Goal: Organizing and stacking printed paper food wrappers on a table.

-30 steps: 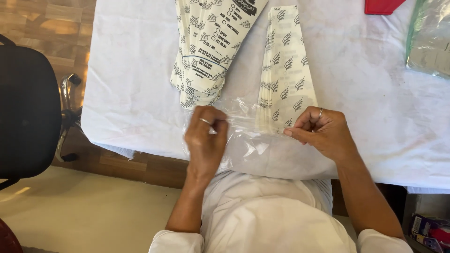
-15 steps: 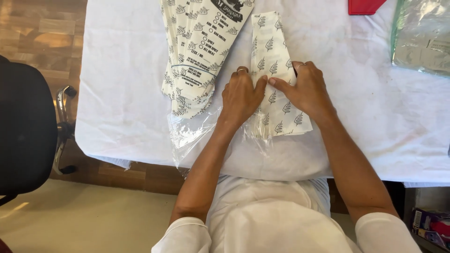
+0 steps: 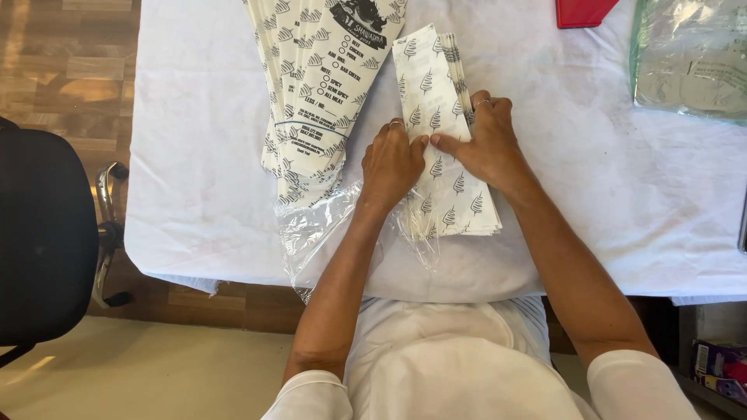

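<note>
A stack of white paper sleeves with a grey leaf print point(image 3: 443, 117) lies on the white table point(image 3: 202, 155), lengthwise away from me. My left hand point(image 3: 391, 162) rests on its left side, fingers pressed to the paper. My right hand point(image 3: 486, 144) covers the right side, fingers curled over the stack's edge and thumb meeting my left fingertips. A clear plastic bag point(image 3: 319, 233) lies crumpled under my left forearm at the table's front edge. A second fanned pile of printed paper sleeves point(image 3: 319, 93) lies just to the left.
A red object point(image 3: 580, 11) sits at the top edge. A clear bag of flat sheets point(image 3: 692, 58) lies at the far right. A black office chair point(image 3: 43, 241) stands left of the table over a wooden floor. A small box point(image 3: 716, 362) sits low right.
Both hands moved from the clear bag at the table's front edge up onto the leaf-print stack. The bag now lies loose under my left forearm.
</note>
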